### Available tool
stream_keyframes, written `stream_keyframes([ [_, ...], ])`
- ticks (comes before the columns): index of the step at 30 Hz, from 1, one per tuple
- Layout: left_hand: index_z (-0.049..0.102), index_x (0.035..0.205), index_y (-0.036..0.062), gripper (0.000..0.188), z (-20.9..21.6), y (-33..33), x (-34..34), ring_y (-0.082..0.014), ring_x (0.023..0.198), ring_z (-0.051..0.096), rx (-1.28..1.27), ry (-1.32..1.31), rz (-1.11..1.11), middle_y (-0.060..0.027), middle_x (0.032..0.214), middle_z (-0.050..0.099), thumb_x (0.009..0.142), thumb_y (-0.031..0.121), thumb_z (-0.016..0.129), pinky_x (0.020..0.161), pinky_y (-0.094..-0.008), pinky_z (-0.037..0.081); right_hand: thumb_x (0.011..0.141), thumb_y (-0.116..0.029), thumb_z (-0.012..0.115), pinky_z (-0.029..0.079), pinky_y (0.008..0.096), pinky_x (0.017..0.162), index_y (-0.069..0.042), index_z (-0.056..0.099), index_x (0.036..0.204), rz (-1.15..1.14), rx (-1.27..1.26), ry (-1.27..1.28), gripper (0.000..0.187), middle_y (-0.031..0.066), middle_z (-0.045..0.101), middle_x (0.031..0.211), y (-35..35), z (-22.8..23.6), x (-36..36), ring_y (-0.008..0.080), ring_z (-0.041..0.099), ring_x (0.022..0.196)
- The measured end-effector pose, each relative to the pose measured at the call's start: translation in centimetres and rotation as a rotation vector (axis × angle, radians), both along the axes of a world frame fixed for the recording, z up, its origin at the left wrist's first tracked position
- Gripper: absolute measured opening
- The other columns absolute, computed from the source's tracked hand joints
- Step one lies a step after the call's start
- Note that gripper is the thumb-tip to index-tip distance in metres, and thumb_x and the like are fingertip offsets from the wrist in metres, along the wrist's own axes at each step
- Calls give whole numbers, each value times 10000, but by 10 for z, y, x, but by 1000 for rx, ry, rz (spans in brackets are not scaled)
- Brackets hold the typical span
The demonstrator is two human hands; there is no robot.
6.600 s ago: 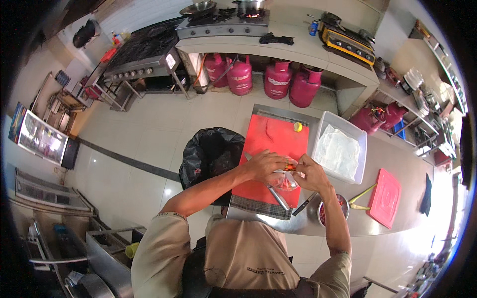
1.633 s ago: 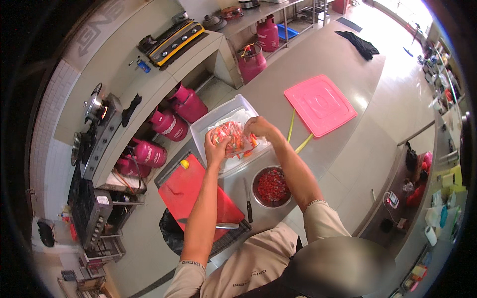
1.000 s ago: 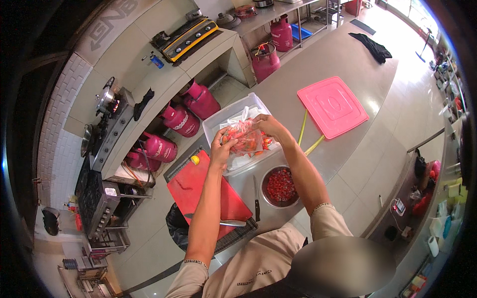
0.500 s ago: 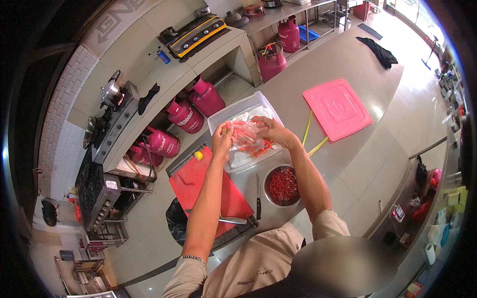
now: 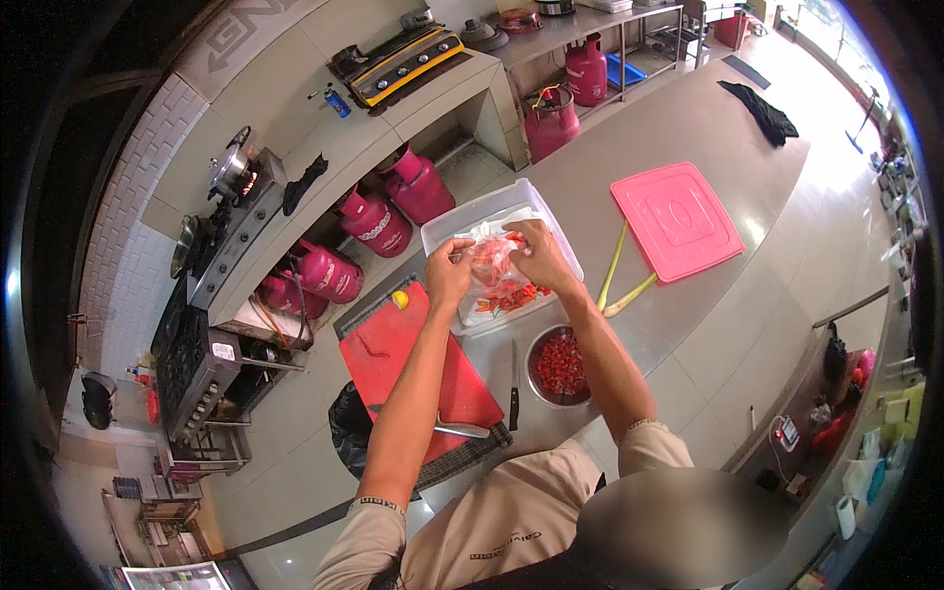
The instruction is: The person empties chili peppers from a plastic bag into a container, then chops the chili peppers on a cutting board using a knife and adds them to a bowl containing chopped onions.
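Both my hands grip a crumpled clear plastic bag (image 5: 492, 267) with red chillies inside. My left hand (image 5: 449, 272) pinches its left side, and my right hand (image 5: 541, 258) holds its right edge. The bag is over a whitish plastic tub (image 5: 434, 239) lined with white paper towel (image 5: 479, 313). Loose red chillies (image 5: 513, 300) lie on the paper below the bag. My fingertips are partly hidden by the plastic. Nearer me, a round metal bowl (image 5: 560, 402) holds chopped red pieces (image 5: 559, 366).
A knife (image 5: 514, 383) lies left of the bowl, beside a red cutting board (image 5: 382, 344) with a yellow citrus piece (image 5: 400, 299). Right of the tub are green stalks (image 5: 629, 294) and a pink lid (image 5: 678, 221). Pink gas cylinders (image 5: 379, 224) stand under the counter; a pot (image 5: 234, 175) sits over a flame.
My hands have lowered the bag further into the tub. My right fingers have spread along its edge. The whole view has shifted slightly.
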State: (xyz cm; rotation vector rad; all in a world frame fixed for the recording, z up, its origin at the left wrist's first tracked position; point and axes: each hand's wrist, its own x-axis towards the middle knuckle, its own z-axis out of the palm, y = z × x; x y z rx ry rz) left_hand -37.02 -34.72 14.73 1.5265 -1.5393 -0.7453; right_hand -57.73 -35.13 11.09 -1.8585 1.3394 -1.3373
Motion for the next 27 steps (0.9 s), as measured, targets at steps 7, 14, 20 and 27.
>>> stream_keyframes([
  [7,750,1143,55,216,23,-2,0,-142,907,694,-82,255,2,-65,1071,748,946,141,736,820,-304,548,905,-109,667,575,441,829,-73,793,1063,54,39,-42,206,210,743,980,-6,33,21,361,734,927],
  [14,703,1227,109,319,22,25,27,-109,1045,603,111,493,126,28,1173,668,1004,338,704,780,-282,519,968,-155,692,574,383,813,-73,765,1162,167,95,-93,222,185,761,989,-4,75,21,282,738,872],
  [20,692,1233,110,294,11,52,39,-100,1018,609,167,552,136,22,1141,673,1034,325,672,765,-273,516,1002,-166,671,570,352,818,-65,759,1192,-116,12,-329,233,171,771,999,-12,68,28,228,740,877],
  [27,678,1275,60,312,-11,86,72,-108,946,667,196,567,175,-34,1087,728,1031,253,673,790,-269,530,1036,-174,627,556,327,758,-27,716,1232,-81,223,-349,261,125,751,972,-15,77,25,155,705,851],
])
